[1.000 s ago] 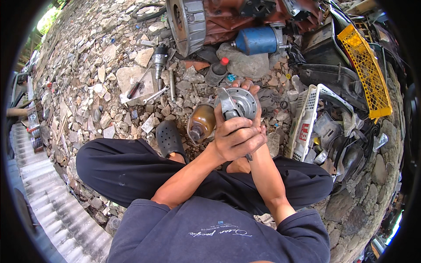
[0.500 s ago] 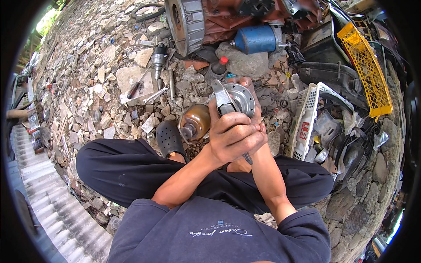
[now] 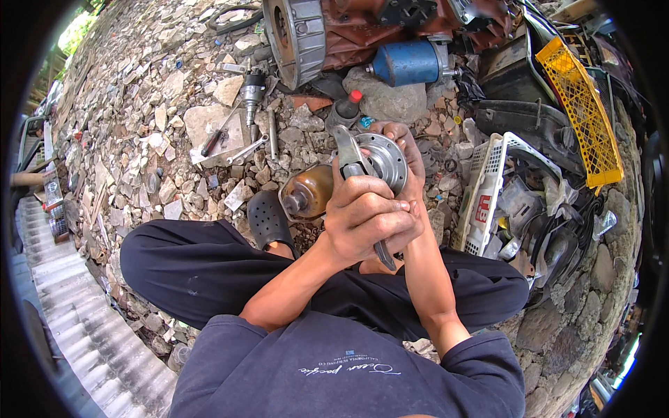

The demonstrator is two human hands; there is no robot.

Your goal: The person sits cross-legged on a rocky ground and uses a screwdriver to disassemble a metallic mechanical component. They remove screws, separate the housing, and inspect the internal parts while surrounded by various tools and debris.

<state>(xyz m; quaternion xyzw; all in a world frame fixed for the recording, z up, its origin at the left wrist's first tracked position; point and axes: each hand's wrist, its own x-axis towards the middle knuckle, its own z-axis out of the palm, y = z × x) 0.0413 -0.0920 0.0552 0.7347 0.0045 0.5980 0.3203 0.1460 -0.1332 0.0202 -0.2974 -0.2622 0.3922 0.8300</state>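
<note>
My left hand (image 3: 369, 217) is closed around a metal tool with a flat curved head, like locking pliers (image 3: 346, 148). The dark end of its handle sticks out below my fingers. A round silver metal disc (image 3: 387, 164), with small holes round its rim, sits against the tool's head. My right hand (image 3: 411, 150) wraps the disc's far and right side, its wrist close behind my left fingers. How the tool meets the disc is partly hidden. Just left of my hands, an amber rounded container (image 3: 309, 195) with a dark knob lies on the stones.
A red-brown gearbox-like casing (image 3: 348, 35) and a blue cylinder (image 3: 408, 63) lie ahead. A red-capped bottle (image 3: 348, 106) stands near my hands. Left are a wrench (image 3: 248, 148), a screwdriver (image 3: 212, 141) and a starter-like part (image 3: 252, 97). A white crate (image 3: 481, 202) of parts stands right.
The tool and disc have shifted and tilted slightly in my hands. My right fingers show more at the disc's far edge. The amber container now appears a little farther left.
</note>
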